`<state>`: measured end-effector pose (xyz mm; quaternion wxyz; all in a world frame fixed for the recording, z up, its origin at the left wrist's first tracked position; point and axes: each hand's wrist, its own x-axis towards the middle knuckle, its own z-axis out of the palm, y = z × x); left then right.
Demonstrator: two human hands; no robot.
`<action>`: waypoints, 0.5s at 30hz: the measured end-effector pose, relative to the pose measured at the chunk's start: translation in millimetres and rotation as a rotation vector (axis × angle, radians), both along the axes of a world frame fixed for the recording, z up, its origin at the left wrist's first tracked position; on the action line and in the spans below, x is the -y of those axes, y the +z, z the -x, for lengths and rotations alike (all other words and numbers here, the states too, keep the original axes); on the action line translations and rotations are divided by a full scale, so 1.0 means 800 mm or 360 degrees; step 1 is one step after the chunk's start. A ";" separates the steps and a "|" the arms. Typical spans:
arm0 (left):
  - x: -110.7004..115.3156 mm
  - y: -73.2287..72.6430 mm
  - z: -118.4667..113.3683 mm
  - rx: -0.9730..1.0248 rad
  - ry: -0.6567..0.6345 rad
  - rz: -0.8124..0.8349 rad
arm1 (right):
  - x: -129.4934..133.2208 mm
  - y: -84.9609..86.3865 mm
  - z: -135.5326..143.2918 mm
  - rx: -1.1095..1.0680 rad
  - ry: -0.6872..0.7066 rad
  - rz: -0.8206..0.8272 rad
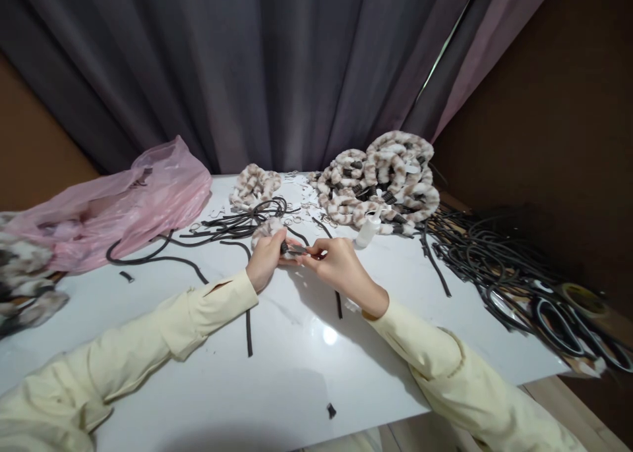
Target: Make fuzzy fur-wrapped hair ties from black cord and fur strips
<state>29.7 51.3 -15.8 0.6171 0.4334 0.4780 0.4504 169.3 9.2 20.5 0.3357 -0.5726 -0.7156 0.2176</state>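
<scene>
My left hand (264, 261) is closed around a white-and-brown fluffy strap (270, 229), part of which shows above the thumb. A black end (283, 248) of it sticks out beside that thumb. Thumb and fingers of my right hand (336, 267) pinch a small dark flat strip (297, 249) against this end; its exact kind is hard to make out. Both hands meet above the white table (277, 373). Just behind them lies a bundle of black cords (237, 225). A small white bottle (368, 229) stands beyond my right hand.
Fluffy rings with black ends (395, 175) are heaped at the back right, and a smaller fluffy bunch (254, 185) lies at the back. A pink plastic bag (163, 188) sits on the left. Many black cords (494, 254) and scissors (556, 327) cover the right edge.
</scene>
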 end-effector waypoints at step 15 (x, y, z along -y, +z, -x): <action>-0.023 0.068 0.041 -0.0731 -0.0765 -0.0277 | 0.028 0.038 -0.036 -0.0169 -0.0087 -0.0211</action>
